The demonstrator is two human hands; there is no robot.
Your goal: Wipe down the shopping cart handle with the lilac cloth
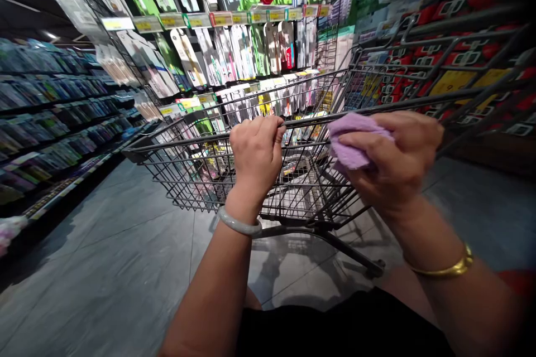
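Note:
A dark wire shopping cart stands right in front of me in a store aisle. My left hand is closed in a fist round the cart's top rim bar. My right hand is closed on a lilac cloth and presses it against the same bar, a little to the right of the left hand. A pale bangle sits on my left wrist and a gold bracelet on my right wrist.
Racks of hanging packaged goods with yellow price tags fill the wall behind the cart. Shelves of small items run along the left. Red and white packs line the right. The floor is of grey tiles.

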